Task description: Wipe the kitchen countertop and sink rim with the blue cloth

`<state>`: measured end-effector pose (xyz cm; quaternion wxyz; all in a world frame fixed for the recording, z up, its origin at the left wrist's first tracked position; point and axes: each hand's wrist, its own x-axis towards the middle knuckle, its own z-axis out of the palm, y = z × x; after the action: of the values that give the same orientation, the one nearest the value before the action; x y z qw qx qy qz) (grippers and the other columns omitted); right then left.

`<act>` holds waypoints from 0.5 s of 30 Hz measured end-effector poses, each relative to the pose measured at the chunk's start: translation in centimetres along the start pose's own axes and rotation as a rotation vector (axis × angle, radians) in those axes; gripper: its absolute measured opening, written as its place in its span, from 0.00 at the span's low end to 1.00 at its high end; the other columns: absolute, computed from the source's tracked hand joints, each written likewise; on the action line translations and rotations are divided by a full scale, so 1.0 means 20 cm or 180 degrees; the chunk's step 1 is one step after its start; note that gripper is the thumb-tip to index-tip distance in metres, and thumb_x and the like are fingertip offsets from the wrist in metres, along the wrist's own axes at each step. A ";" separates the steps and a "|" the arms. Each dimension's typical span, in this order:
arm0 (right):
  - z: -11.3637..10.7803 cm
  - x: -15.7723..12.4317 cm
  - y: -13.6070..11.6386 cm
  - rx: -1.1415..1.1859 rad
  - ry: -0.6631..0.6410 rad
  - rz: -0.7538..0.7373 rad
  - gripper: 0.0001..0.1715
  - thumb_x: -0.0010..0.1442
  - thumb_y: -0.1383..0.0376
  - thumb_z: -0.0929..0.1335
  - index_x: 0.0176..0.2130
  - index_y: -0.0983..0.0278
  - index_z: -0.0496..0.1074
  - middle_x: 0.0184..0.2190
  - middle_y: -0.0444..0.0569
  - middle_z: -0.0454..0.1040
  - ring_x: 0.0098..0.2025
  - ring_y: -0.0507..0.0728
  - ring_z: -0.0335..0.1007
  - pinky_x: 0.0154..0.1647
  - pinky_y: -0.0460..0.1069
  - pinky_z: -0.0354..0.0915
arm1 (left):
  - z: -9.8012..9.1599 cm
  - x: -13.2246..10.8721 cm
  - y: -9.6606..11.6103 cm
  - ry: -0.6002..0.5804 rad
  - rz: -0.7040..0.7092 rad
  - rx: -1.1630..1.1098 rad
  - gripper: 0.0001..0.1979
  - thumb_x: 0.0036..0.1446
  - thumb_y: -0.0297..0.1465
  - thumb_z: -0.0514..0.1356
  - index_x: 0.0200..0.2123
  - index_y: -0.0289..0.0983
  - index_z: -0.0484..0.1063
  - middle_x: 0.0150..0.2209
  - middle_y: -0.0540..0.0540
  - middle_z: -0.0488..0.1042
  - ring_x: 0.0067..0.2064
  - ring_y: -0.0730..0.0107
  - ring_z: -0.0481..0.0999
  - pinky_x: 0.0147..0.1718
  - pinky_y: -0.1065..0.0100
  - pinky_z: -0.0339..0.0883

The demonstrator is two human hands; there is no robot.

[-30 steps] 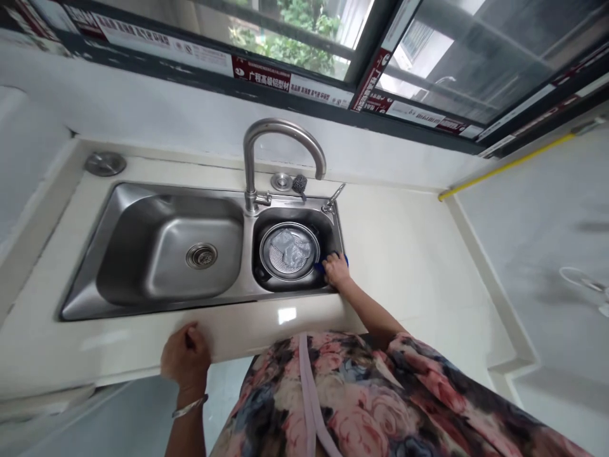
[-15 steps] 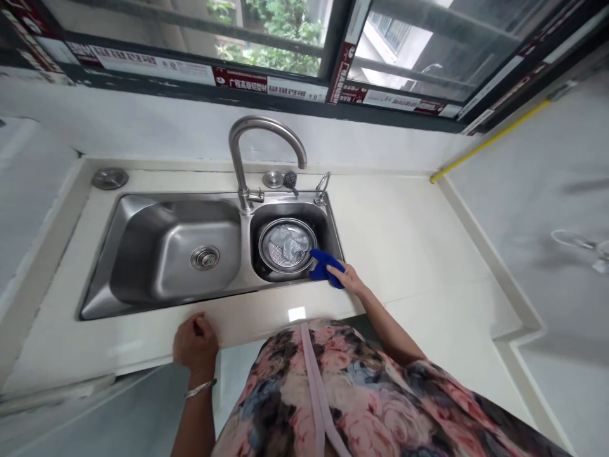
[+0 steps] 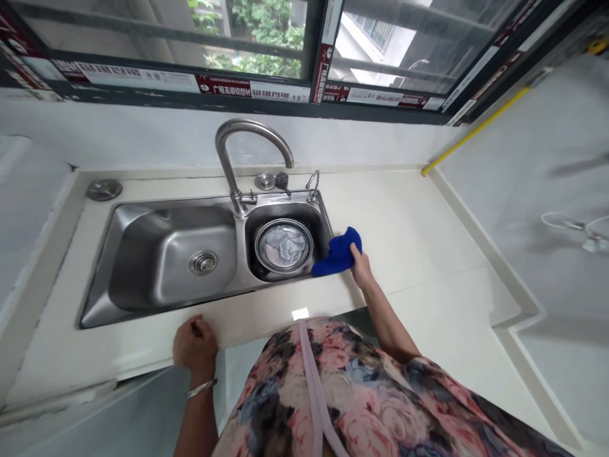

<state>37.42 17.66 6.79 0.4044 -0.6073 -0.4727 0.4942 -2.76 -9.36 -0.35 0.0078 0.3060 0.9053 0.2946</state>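
My right hand (image 3: 362, 268) grips a blue cloth (image 3: 343, 251) beside the right sink bowl. The cloth lies across that bowl's front right corner and onto the counter. My left hand (image 3: 195, 343), curled closed, rests at the counter's front edge below the left bowl, with nothing visible in it. A steel double sink (image 3: 242, 254) is set into the counter. Inside its right bowl sits a round metal strainer (image 3: 284, 268) holding crumpled clear plastic (image 3: 291, 244); a dark vessel around the strainer is only partly visible.
A tall curved faucet (image 3: 254, 125) rises behind the sink divider, with a small spout (image 3: 313, 181) to its right. A steel drain cover (image 3: 265, 182) and a scouring ball (image 3: 282, 181) lie behind the right bowl. Another round metal lid (image 3: 104, 190) is at back left.
My right hand has moved the blue cloth right and back, from the bowl's front corner toward its right rim and the counter. My left hand stays put. The view has shifted slightly.
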 end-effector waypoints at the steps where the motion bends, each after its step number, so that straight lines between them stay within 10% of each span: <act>1: -0.01 0.00 0.00 0.0134 0.0146 0.0083 0.44 0.62 0.31 0.66 0.52 0.64 0.80 0.46 0.55 0.86 0.58 0.68 0.81 0.59 0.62 0.79 | 0.00 0.00 0.00 0.0009 -0.0019 0.0000 0.19 0.67 0.40 0.52 0.42 0.36 0.80 0.32 0.42 0.76 0.36 0.58 0.72 0.40 0.59 0.65; 9: -0.11 -0.02 -0.05 0.0963 -0.0074 0.0235 0.30 0.59 0.41 0.69 0.47 0.61 0.79 0.46 0.55 0.86 0.56 0.69 0.83 0.57 0.66 0.80 | 0.01 0.01 -0.03 -0.0040 0.0018 0.0044 0.19 0.67 0.39 0.52 0.43 0.35 0.81 0.34 0.40 0.77 0.36 0.58 0.73 0.40 0.59 0.65; 15: -0.22 0.11 -0.28 0.1273 0.0689 -0.0379 0.27 0.60 0.44 0.71 0.44 0.63 0.79 0.40 0.53 0.85 0.48 0.66 0.85 0.53 0.63 0.81 | 0.00 0.01 -0.01 -0.0001 -0.0002 0.0069 0.20 0.67 0.39 0.51 0.43 0.36 0.80 0.35 0.41 0.77 0.36 0.59 0.73 0.40 0.60 0.65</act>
<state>40.96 20.87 12.50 0.5934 -0.5356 -0.3542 0.4852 -2.99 -9.46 -0.42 0.0047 0.3059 0.9085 0.2848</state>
